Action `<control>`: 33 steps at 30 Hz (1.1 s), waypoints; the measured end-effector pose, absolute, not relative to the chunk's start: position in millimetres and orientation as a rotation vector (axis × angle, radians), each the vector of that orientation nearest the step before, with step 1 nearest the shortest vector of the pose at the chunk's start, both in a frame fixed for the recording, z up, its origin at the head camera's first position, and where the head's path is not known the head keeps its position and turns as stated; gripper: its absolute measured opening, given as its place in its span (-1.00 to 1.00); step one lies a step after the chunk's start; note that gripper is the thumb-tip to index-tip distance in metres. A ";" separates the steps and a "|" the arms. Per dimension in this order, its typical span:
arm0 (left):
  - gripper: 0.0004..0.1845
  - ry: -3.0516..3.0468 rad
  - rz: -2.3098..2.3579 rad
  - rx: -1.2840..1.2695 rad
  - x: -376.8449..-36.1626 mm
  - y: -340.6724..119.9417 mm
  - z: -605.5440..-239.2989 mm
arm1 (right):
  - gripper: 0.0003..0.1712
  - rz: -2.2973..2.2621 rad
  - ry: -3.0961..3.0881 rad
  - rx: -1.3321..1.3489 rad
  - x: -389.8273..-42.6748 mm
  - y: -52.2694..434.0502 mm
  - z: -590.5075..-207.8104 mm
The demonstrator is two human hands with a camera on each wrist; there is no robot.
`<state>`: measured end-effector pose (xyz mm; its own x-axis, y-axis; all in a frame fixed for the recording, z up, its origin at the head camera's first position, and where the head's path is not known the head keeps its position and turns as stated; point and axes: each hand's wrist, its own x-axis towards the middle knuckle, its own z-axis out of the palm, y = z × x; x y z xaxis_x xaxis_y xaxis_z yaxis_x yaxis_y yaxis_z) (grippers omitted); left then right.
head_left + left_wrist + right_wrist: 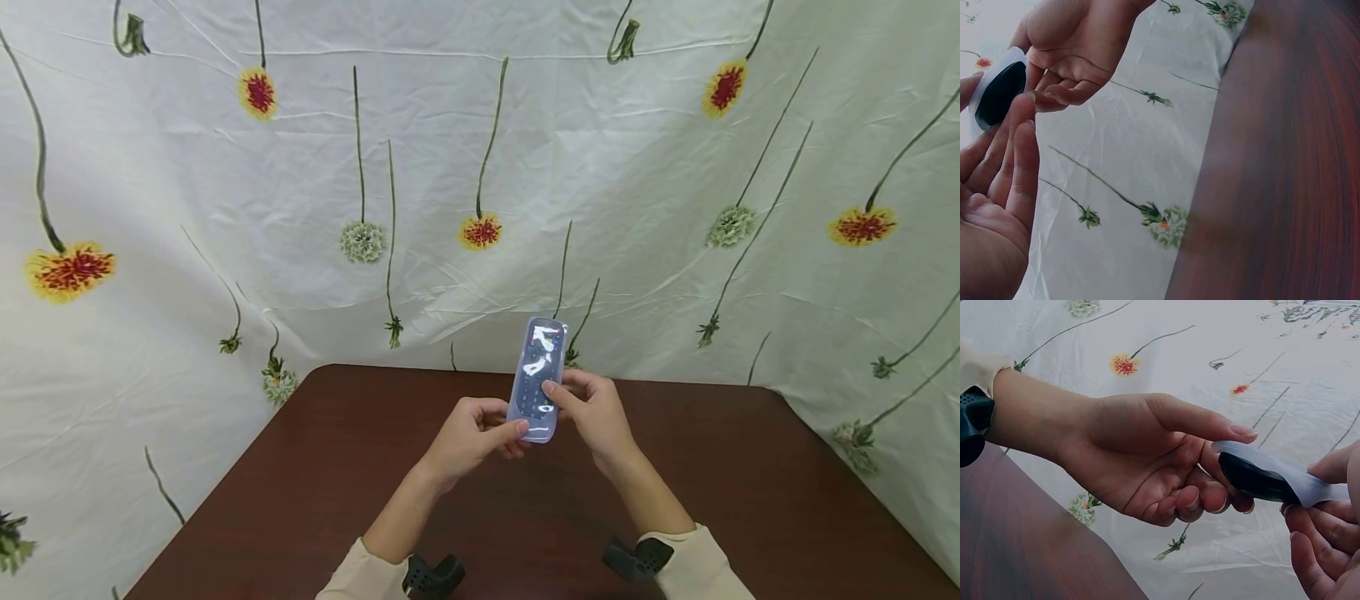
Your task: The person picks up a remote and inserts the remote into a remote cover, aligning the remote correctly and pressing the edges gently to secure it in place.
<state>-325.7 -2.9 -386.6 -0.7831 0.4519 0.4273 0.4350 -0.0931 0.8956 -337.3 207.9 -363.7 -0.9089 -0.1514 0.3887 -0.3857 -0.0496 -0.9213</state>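
Observation:
A dark remote control in a clear, bluish silicone sleeve is held above the back of the brown table, pointing away from me. My left hand pinches its near end, thumb on the front and curled fingers beneath. From the right side my right hand grips it, thumb laid across the buttons. In the right wrist view the left hand closes on the sleeve's end, with the right hand under it. The left wrist view shows the remote between the left hand and the right hand.
A white cloth printed with long-stemmed flowers hangs behind the table and drapes down both sides. Black wrist mounts sit on cream sleeves near the bottom edge. Only the table's bare wood shows under the hands.

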 end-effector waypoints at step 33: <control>-0.51 2.675 2.049 1.245 -330.0 -8.4 -384.3 | -0.65 2.218 -2.156 0.558 -334.8 206.4 -361.3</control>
